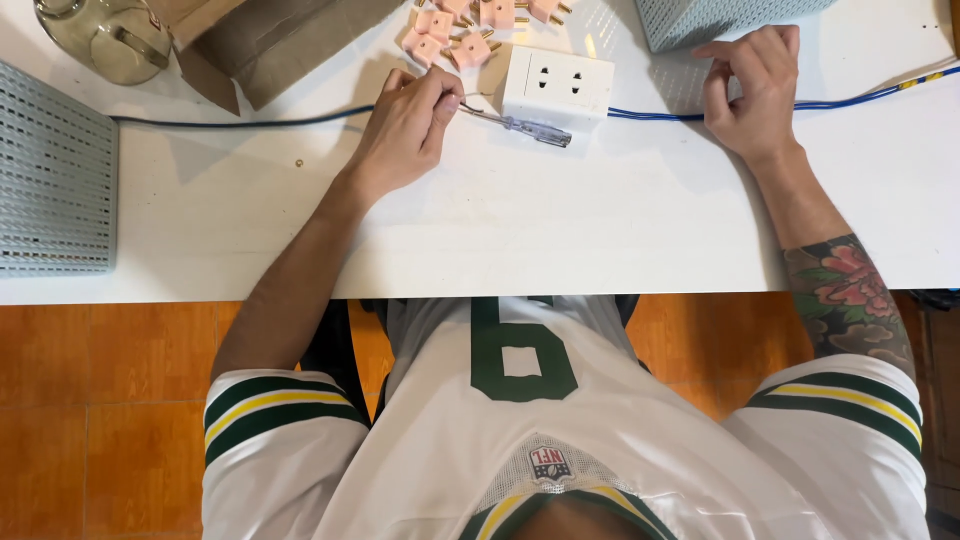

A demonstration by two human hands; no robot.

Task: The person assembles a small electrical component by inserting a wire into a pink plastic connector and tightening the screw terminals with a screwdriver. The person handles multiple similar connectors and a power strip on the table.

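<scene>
My left hand pinches the metal shaft of a small screwdriver with a clear handle, which lies in front of a white socket block on the white table. A dark cable runs left from under this hand. My right hand rests to the right, its curled fingers on a blue cable that comes out of the socket block's right side. The cable passes under that hand and goes off to the right edge.
Several pink plugs lie behind the socket block. A cardboard box and a glass jar stand at the back left. Grey perforated boxes sit at the left and back right. A tiny screw lies loose.
</scene>
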